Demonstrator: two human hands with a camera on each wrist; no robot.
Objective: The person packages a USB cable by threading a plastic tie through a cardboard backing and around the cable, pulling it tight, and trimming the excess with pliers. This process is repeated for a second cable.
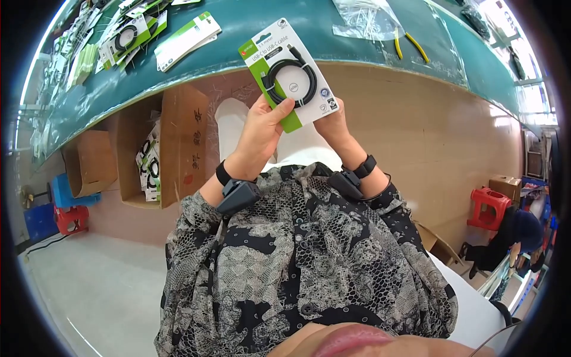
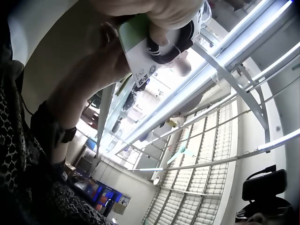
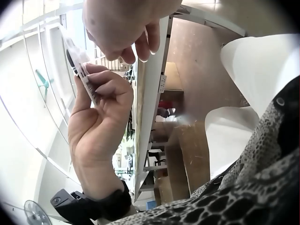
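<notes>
One cable pack (image 1: 295, 66) up in two hands, just short of the green table's (image 1: 238, 24) near edge.
Pinched at its lower end by the left hand (image 1: 262, 128), thumb pressed across the front beside the green strip; backed at the lower corner by the right hand (image 1: 336, 122), hold there impossible to tell. Printed "USB-C to USB-C Cable", with one black cable coiled inside. Farther out on that table, several more packs (image 1: 185, 38) and two yellow handles (image 1: 418, 47).

Free air over lap (image 1: 233, 119), table (image 1: 196, 66) edge close ahead, packs (image 1: 128, 35) cluttering its left, cardboard box (image 1: 178, 137) beneath
</notes>
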